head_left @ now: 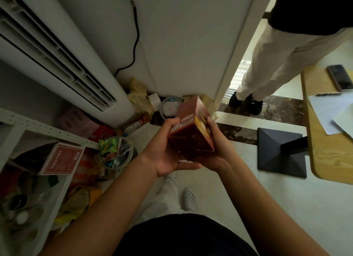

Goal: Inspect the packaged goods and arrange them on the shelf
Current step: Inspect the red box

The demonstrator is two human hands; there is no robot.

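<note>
Just gripping a tilted, rectangular reddish-brown cardboard box (191, 134), glossy print, with left hand (162, 154) curled round one side, right hand (218, 150) round the other.

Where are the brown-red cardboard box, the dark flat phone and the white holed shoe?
brown-red cardboard box (193, 137): head view, its lower face.
dark flat phone (341, 77): head view, its screen.
white holed shoe (189, 198): head view, its top.
</note>
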